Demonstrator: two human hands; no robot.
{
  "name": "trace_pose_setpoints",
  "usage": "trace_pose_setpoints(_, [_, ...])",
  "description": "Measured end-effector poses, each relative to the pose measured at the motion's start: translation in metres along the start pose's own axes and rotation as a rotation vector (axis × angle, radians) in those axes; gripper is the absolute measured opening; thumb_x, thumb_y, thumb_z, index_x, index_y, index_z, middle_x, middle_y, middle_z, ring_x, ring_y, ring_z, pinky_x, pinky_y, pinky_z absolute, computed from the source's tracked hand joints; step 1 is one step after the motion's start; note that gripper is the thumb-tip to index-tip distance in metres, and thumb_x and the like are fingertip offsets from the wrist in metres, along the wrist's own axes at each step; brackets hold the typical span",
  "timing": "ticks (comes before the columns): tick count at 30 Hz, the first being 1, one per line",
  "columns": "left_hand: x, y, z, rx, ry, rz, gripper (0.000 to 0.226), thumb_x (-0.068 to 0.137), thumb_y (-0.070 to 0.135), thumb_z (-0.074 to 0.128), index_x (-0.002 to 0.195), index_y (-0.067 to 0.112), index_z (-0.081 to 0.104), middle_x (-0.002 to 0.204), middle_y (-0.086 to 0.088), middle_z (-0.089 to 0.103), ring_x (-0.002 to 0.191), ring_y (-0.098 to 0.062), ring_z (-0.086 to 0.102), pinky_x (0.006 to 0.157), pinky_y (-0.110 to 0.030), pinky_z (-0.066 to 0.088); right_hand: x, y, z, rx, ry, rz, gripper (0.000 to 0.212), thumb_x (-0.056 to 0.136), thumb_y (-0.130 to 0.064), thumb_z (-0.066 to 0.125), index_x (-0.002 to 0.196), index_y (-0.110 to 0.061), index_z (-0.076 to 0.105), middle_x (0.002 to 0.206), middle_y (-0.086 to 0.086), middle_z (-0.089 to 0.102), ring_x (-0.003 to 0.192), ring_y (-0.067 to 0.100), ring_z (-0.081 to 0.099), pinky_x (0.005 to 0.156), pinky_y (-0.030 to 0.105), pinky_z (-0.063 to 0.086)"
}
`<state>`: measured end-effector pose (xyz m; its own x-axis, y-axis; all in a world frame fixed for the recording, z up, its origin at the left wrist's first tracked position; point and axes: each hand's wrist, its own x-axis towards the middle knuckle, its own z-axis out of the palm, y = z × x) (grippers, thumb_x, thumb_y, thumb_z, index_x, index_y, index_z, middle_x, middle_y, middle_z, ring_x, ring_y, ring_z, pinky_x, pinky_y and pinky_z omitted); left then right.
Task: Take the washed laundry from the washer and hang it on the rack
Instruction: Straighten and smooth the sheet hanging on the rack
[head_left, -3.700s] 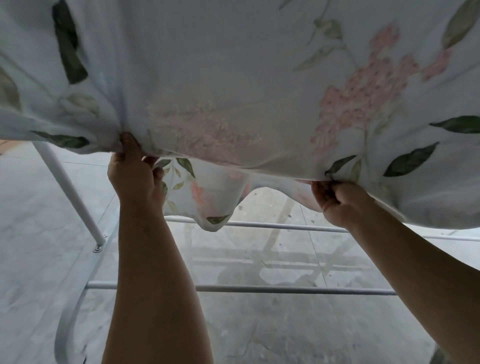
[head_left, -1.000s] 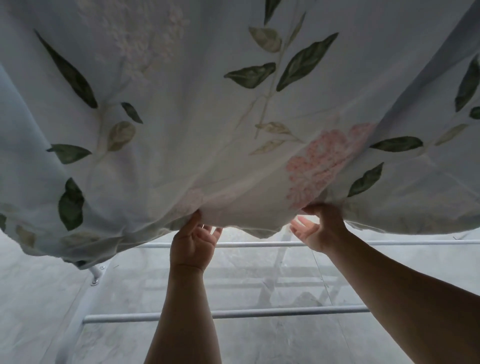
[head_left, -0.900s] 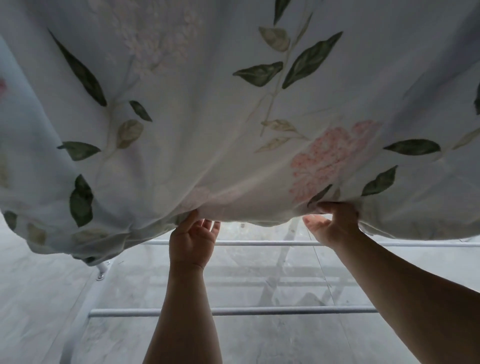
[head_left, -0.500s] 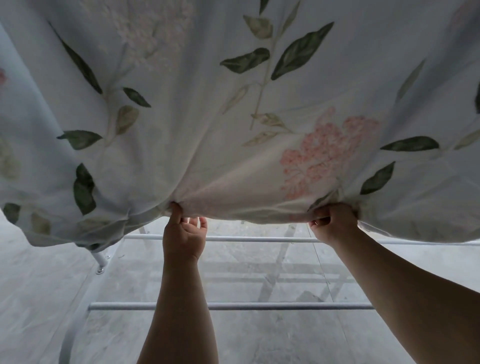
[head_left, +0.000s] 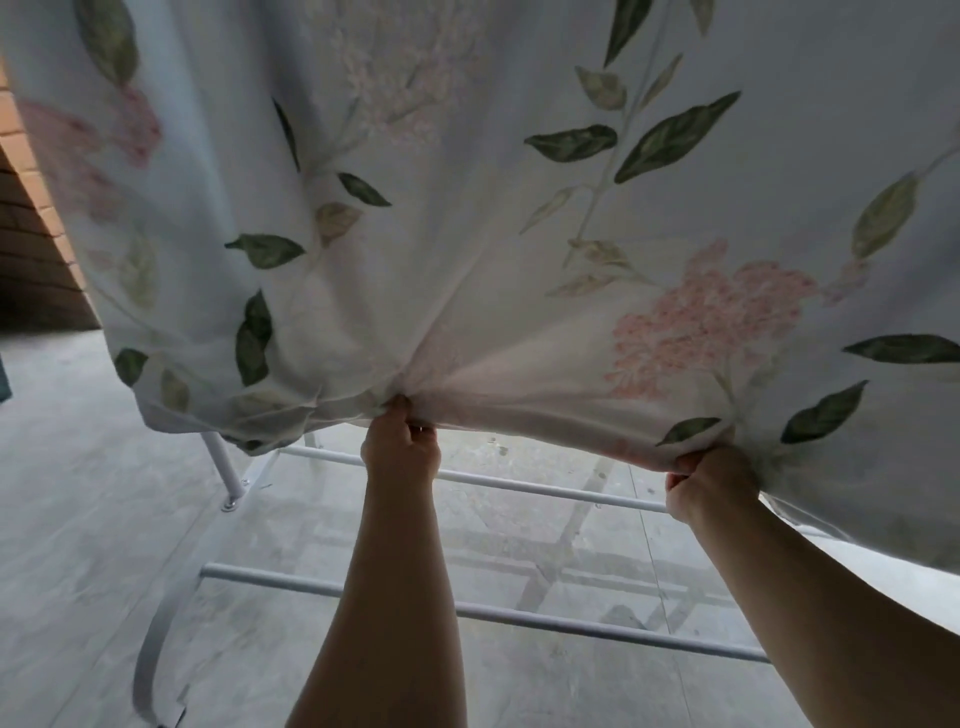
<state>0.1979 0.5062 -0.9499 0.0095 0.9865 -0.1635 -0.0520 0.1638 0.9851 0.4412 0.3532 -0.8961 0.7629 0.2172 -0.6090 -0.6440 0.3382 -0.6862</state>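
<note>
The left hand (head_left: 400, 447) and right hand (head_left: 709, 480) each pinch the lower hem of a white, leaf-and-pink-flower-printed cotton sheet (head_left: 493, 218). Below that hem run the white metal drying rack's (head_left: 519, 618) rails.

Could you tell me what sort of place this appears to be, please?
Probably an outdoor patio or balcony used for drying: a concrete floor, a brick wall at the left, and a white metal drying rack beneath the floral sheet.
</note>
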Motion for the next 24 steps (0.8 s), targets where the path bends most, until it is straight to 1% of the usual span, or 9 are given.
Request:
trace_pose_setpoints(3, [-0.02, 0.019, -0.004, -0.221, 0.161, -0.112, 0.022, 0.093, 0.024, 0.054, 0.1, 0.009, 0.068, 0.102, -0.014, 0.071, 0.101, -0.036, 0.063, 0.082, -0.03, 0.044, 0.005, 0.002, -0.001, -0.018, -0.013, -0.002, 0.008, 0.091, -0.031, 0.059, 0.094, -0.026, 0.065, 0.083, -0.015, 0.069, 0.074, -0.001, 0.064, 0.055, 0.015, 0.046])
trace_pose_setpoints(4, [-0.023, 0.014, -0.01, -0.232, 0.169, -0.054, 0.016, 0.093, 0.017, 0.057, 0.098, 0.008, 0.069, 0.098, -0.014, 0.072, 0.094, -0.034, 0.063, 0.077, -0.028, 0.041, 0.002, 0.001, 0.0, -0.02, -0.01, 0.002, 0.01, 0.092, -0.031, 0.059, 0.096, -0.025, 0.066, 0.084, -0.014, 0.069, 0.08, 0.0, 0.065, 0.061, 0.015, 0.048])
trace_pose_setpoints(7, [-0.021, 0.024, -0.021, -0.558, 0.081, -0.265, 0.015, 0.087, 0.005, 0.063, 0.1, 0.006, 0.069, 0.087, -0.007, 0.071, 0.072, -0.015, 0.06, 0.074, -0.027, 0.045, 0.004, 0.0, 0.002, 0.023, -0.024, 0.039, 0.011, 0.093, -0.031, 0.059, 0.091, -0.022, 0.065, 0.078, -0.013, 0.072, 0.089, 0.002, 0.066, 0.082, 0.015, 0.051])
trace_pose_setpoints(9, [-0.015, 0.028, -0.031, -0.888, 0.008, -0.231, 0.018, 0.08, -0.001, 0.06, 0.088, 0.013, 0.068, 0.078, 0.002, 0.069, 0.073, -0.01, 0.064, 0.083, -0.027, 0.05, 0.005, 0.0, 0.004, 0.029, -0.058, 0.034, 0.01, 0.094, -0.026, 0.057, 0.094, -0.022, 0.066, 0.072, -0.012, 0.07, 0.072, 0.002, 0.065, 0.067, 0.015, 0.052])
trace_pose_setpoints(11, [-0.004, 0.028, -0.038, -1.272, -0.016, -0.321, 0.016, 0.081, 0.005, 0.06, 0.087, 0.018, 0.067, 0.084, 0.005, 0.072, 0.086, -0.015, 0.067, 0.082, -0.03, 0.052, 0.005, 0.002, 0.005, 0.001, -0.071, 0.007, 0.012, 0.093, -0.021, 0.056, 0.099, -0.024, 0.065, 0.072, -0.009, 0.065, 0.06, 0.002, 0.06, 0.056, 0.016, 0.048])
trace_pose_setpoints(14, [0.001, 0.026, -0.047, -1.299, -0.082, -0.242, 0.021, 0.096, 0.017, 0.055, 0.11, 0.018, 0.07, 0.114, 0.0, 0.073, 0.108, -0.021, 0.067, 0.091, -0.042, 0.052, 0.006, -0.002, 0.007, 0.001, -0.043, 0.004, 0.013, 0.093, -0.025, 0.057, 0.104, -0.026, 0.065, 0.074, -0.009, 0.065, 0.063, 0.002, 0.059, 0.059, 0.017, 0.048])
trace_pose_setpoints(17, [0.011, 0.03, -0.06, -1.342, -0.054, -0.23, 0.024, 0.091, 0.006, 0.054, 0.108, 0.013, 0.07, 0.121, -0.004, 0.07, 0.12, -0.023, 0.061, 0.104, -0.046, 0.045, 0.008, -0.006, 0.007, 0.048, -0.007, -0.002, 0.018, 0.092, -0.027, 0.059, 0.107, -0.025, 0.067, 0.095, -0.012, 0.073, 0.082, 0.003, 0.068, 0.066, 0.017, 0.053])
trace_pose_setpoints(21, [0.005, 0.037, -0.058, -1.177, 0.029, -0.205, 0.021, 0.101, 0.021, 0.051, 0.109, 0.009, 0.066, 0.106, -0.004, 0.074, 0.118, -0.02, 0.06, 0.104, -0.035, 0.043, 0.009, 0.004, 0.01, -0.046, 0.008, -0.035, 0.027, 0.089, -0.02, 0.058, 0.116, -0.024, 0.064, 0.112, -0.008, 0.069, 0.081, 0.008, 0.066, 0.063, 0.017, 0.053])
trace_pose_setpoints(24, [0.002, 0.032, -0.053, -1.007, 0.094, -0.229, 0.032, 0.105, 0.026, 0.044, 0.123, 0.005, 0.061, 0.122, -0.004, 0.068, 0.125, -0.015, 0.054, 0.105, -0.025, 0.038, -0.012, 0.035, 0.006, -0.285, -0.041, 0.061, 0.026, 0.091, -0.021, 0.056, 0.118, -0.017, 0.055, 0.12, 0.001, 0.055, 0.098, 0.019, 0.065, 0.077, 0.026, 0.05])
